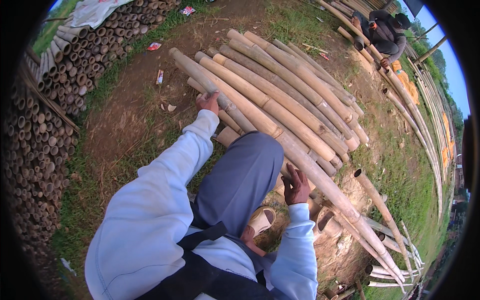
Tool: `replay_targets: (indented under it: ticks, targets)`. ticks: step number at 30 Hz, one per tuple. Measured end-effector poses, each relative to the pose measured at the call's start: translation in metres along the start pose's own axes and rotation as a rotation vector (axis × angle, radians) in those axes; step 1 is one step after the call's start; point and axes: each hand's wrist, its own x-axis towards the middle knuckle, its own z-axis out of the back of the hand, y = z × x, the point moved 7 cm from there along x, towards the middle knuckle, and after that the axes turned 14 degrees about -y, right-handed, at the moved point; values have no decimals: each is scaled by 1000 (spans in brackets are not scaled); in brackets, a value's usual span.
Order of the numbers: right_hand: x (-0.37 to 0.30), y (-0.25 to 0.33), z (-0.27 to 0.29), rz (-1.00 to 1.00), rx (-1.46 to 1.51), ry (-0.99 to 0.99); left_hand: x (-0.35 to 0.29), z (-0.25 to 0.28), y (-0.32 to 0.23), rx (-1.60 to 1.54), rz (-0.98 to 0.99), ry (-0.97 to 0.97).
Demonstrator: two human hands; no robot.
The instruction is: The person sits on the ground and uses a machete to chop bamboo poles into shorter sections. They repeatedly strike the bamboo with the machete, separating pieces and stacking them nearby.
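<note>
My left hand [208,102] is closed around a greyish bamboo pole [197,74], which slants across the left side of a row of cut bamboo poles [272,102]. That pole passes out of sight behind my bent knee [245,160]. Beyond the knee, my right hand [297,186] has its fingers loosely bent and apart, beside the bamboo. It seems to touch a pole there, though the contact is partly hidden. A longer bamboo pole [320,177] runs past the right hand toward the lower right.
A tall stack of bamboo [45,135] with cut ends showing stands at the left. At the upper right another person [387,35] sits handling long poles. More bamboo [382,207] lies at the lower right. Litter [160,77] dots the dirt and grass.
</note>
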Motion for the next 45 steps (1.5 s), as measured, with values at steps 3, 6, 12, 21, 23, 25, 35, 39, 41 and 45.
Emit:
replay_targets:
  ticks: [3,6,12,21,23,25,35,39,41,45]
  targets:
    - [21,-1,13,-14,-35,23,2,-12,2,66,140,62]
    - [42,1,20,33,-43,36,8,-19,-8,150,167,71]
    - [61,-10,26,33,-22,96,9,-24,-18,256,186,112]
    - [80,-53,26,-65,-28,94,-15,-30,-47,620,-72,183]
    - [84,-61,21,-86,-50,88,-52,-54,-68,766,-540,386]
    - [85,-66,15,-124,-35,95,-100,-78,-72,745,-788,597]
    - [70,-81,-2,-290,-25,221,-277,-176,8,967,-1284,1722]
    - [61,-72,1,-216,-254,187,-290,-180,24,1263,-1307,1786]
    - [56,-69,2,-159,-454,164,-290,-183,27,1389,-1295,1761]
    - [48,-77,-5,-151,-542,205,-299,-186,29,1409,-1343,1798]
